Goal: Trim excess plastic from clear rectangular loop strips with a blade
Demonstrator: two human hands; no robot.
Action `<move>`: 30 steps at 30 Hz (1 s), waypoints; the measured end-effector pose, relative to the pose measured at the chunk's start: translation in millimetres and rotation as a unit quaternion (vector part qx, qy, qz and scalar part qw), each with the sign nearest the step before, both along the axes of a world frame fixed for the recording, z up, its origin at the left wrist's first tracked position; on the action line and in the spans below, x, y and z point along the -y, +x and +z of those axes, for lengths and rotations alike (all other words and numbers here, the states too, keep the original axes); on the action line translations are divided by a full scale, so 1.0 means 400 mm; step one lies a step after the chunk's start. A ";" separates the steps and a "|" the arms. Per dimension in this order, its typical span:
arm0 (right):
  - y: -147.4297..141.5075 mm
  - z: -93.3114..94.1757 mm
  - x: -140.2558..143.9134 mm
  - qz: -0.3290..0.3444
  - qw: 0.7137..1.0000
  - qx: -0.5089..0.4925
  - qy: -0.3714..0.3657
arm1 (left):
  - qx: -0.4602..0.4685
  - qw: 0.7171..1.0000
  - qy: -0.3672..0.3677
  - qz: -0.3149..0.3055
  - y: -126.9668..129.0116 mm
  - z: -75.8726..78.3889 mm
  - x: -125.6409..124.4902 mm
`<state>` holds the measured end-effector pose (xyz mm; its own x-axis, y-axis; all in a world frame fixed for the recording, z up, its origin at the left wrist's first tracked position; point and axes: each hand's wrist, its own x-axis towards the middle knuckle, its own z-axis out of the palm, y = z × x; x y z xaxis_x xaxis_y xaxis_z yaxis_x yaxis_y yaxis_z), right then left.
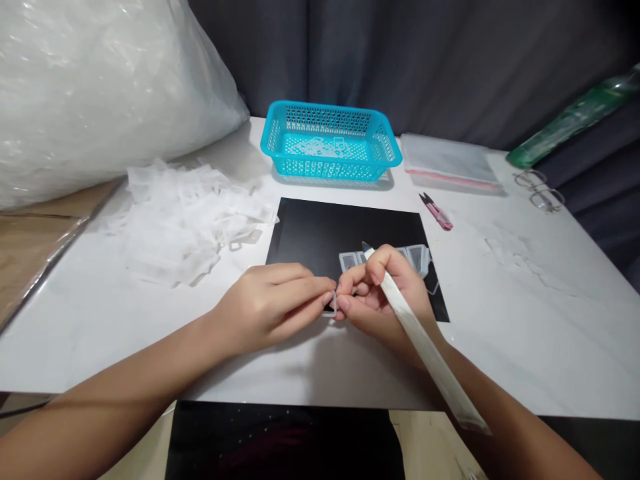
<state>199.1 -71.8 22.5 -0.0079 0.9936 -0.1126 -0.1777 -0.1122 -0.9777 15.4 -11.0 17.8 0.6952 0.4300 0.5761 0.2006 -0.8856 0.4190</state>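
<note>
1. Pinching with closed fingers, the left hand (275, 303) is holding a clear frame (331, 315) at the near edge of the black mat (320, 230).
2. The right hand (387, 297) is touching it too, fingers curling round a white-handled tool (425, 340).

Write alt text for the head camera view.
A person's left hand and right hand hold a small translucent piece by a black sheet; the right also holds a pale pointed tool. A heap of whitish pieces lies left, a blue basket behind.
</note>
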 end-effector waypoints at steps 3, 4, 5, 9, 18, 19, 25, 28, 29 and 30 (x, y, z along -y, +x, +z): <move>-0.002 0.000 -0.004 0.002 1.000 -0.008 -0.008 | -0.008 1.000 0.018 0.007 -0.001 -0.006 -0.001; -0.003 0.000 -0.006 0.001 1.000 -0.010 -0.014 | -0.011 1.000 0.023 0.008 -0.002 -0.007 -0.002; -0.003 0.000 -0.007 0.000 1.000 -0.012 -0.020 | -0.012 1.000 0.027 0.007 -0.002 -0.009 -0.003; -0.003 0.001 -0.009 0.005 0.999 -0.006 -0.033 | -0.006 0.999 0.044 -0.001 0.000 -0.011 -0.006; 0.001 -0.002 -0.013 0.000 0.999 0.014 -0.033 | -0.003 0.999 0.042 0.001 0.002 -0.011 -0.004; 0.001 -0.002 -0.012 0.000 0.999 0.015 -0.030 | -0.001 0.999 0.038 0.000 0.002 -0.011 -0.004; -0.001 -0.006 -0.004 0.011 0.999 0.033 0.003 | 0.013 1.000 0.012 0.011 0.002 -0.006 -0.007; 0.017 -0.019 -0.019 -0.012 0.992 0.111 0.054 | 0.020 0.999 -0.002 0.027 0.003 0.004 -0.004; 0.028 -0.027 -0.028 -0.026 0.982 0.165 0.086 | 0.021 0.999 -0.009 0.031 0.003 0.008 -0.002; 0.042 -0.037 -0.039 -0.043 0.963 0.237 0.120 | 0.023 0.999 -0.019 0.034 0.003 0.013 0.000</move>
